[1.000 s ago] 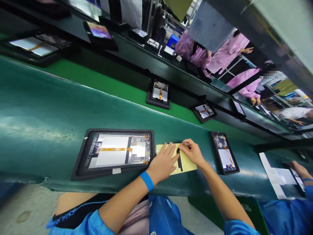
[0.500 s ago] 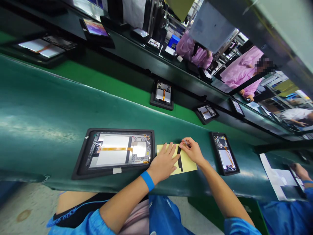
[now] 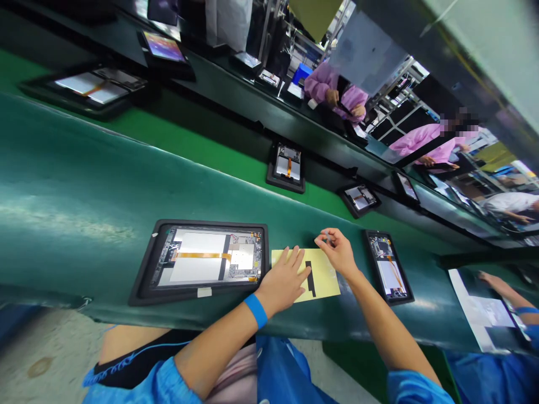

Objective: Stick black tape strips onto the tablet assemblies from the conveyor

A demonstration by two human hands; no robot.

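Note:
My left hand [image 3: 281,280] lies flat with its fingers spread on a yellow backing sheet [image 3: 324,275], holding it against the table. Black adhesive strips [image 3: 310,278] are stuck on the sheet beside my left fingertips. Just above the sheet's top edge, my right hand [image 3: 339,252] is closed in a pinch on a small piece of black tape [image 3: 316,237], mostly hidden by the fingers. To the left of the sheet, an opened tablet [image 3: 202,255] rests in a black tray [image 3: 145,292], showing its battery, circuit board and orange ribbon cable.
Another opened tablet [image 3: 387,264] in a black holder lies right of my right hand. Several trays with devices stand on the green conveyor [image 3: 236,168] beyond the table edge. A co-worker's hand [image 3: 497,285] is at the far right, by white sheets. People in pink work across the line.
My right hand has moved up and right, away from the black strips, with a small piece in its fingers. Less black shows on the sheet. The conveyor trays have shifted right.

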